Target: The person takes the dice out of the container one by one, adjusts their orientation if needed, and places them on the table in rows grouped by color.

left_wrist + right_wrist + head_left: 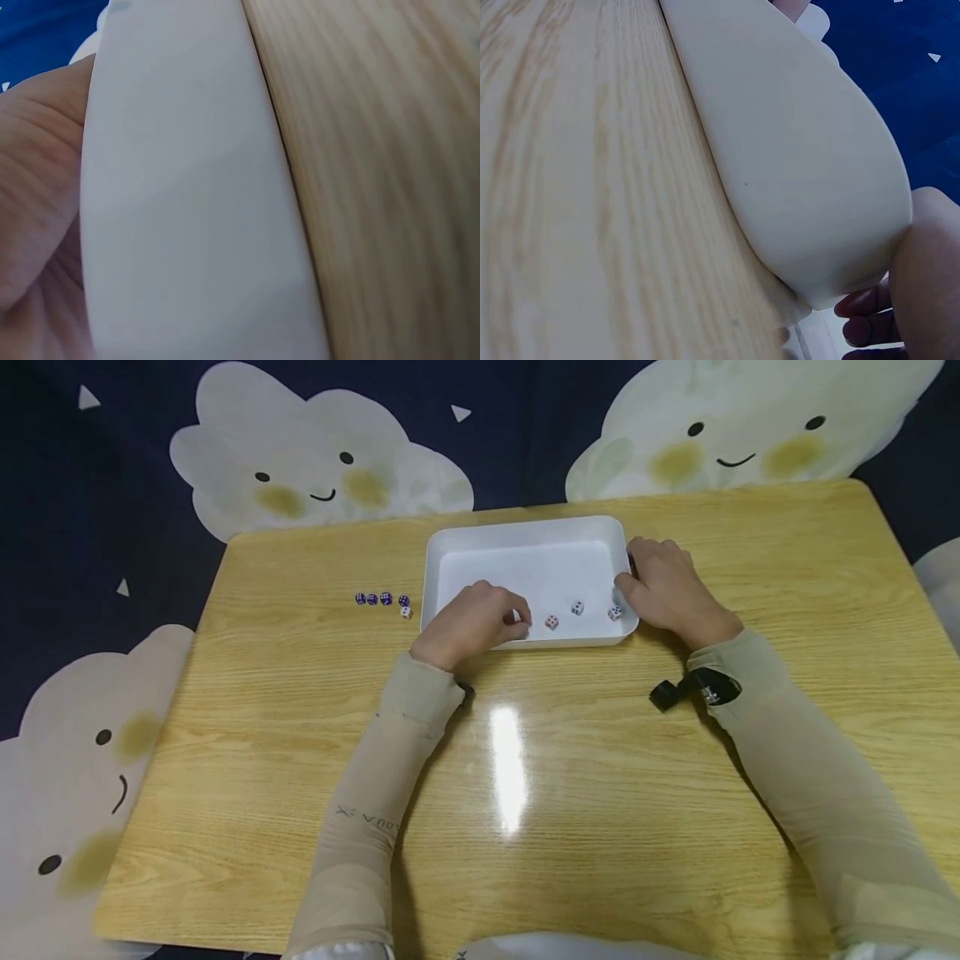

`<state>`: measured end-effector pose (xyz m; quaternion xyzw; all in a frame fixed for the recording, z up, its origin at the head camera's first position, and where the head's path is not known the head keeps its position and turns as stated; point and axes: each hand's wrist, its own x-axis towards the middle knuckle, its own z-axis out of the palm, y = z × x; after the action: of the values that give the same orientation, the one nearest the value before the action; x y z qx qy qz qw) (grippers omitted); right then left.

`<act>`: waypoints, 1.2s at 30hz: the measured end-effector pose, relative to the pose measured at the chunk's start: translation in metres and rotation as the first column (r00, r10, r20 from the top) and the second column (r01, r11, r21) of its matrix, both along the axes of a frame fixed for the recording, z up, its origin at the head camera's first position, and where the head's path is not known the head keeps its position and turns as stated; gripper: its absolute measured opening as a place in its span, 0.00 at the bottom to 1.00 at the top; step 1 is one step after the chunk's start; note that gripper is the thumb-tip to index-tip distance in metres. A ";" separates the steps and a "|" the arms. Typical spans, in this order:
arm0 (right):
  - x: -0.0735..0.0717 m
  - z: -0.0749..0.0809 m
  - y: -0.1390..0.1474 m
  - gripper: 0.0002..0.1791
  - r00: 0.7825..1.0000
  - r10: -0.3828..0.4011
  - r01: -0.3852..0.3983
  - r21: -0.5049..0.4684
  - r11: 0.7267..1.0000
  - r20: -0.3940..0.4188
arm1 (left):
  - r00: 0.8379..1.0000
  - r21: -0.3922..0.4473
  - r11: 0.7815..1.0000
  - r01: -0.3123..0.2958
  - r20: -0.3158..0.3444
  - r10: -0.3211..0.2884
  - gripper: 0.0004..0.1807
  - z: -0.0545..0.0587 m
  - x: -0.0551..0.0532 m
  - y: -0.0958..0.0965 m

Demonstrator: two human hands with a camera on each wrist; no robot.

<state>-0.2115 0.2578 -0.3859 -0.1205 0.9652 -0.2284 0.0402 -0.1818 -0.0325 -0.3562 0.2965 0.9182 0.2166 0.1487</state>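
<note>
Head view: one tray (525,556) on one table (585,793); three dice (577,607) inside, five dice (386,598) left of it.
Right hand (667,585) grips its right end; whether left hand (476,618) holds anything, we cannot tell.

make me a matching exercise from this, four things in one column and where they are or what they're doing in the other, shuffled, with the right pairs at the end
Column one
1. tray
2. left hand
3. blue dice
4. right hand

Column two
A. on the table, to the left of the tray
B. gripping the tray's right end
C. white, with some white dice lying inside
D. reaching in over the tray's near side

Right pairs
1-C
2-D
3-A
4-B
</note>
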 end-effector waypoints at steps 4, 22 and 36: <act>0.000 0.000 0.000 0.20 1.000 -0.002 0.002 -0.005 1.000 0.002 | 1.000 0.003 1.000 -0.001 -0.001 0.001 0.08 0.000 -0.001 -0.001; 0.000 0.001 0.002 0.20 1.000 -0.007 0.007 -0.001 1.000 0.007 | 0.997 -0.011 0.998 -0.066 -0.043 0.065 0.09 0.013 -0.002 -0.011; 0.002 0.000 0.004 0.17 1.000 0.006 -0.006 -0.011 1.000 -0.022 | 0.997 -0.041 0.998 -0.038 -0.068 0.035 0.09 0.020 0.006 -0.016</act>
<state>-0.2092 0.2617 -0.3860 -0.1263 0.9640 -0.2322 0.0297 -0.1759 -0.0485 -0.3364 0.2836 0.9323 0.1897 0.1198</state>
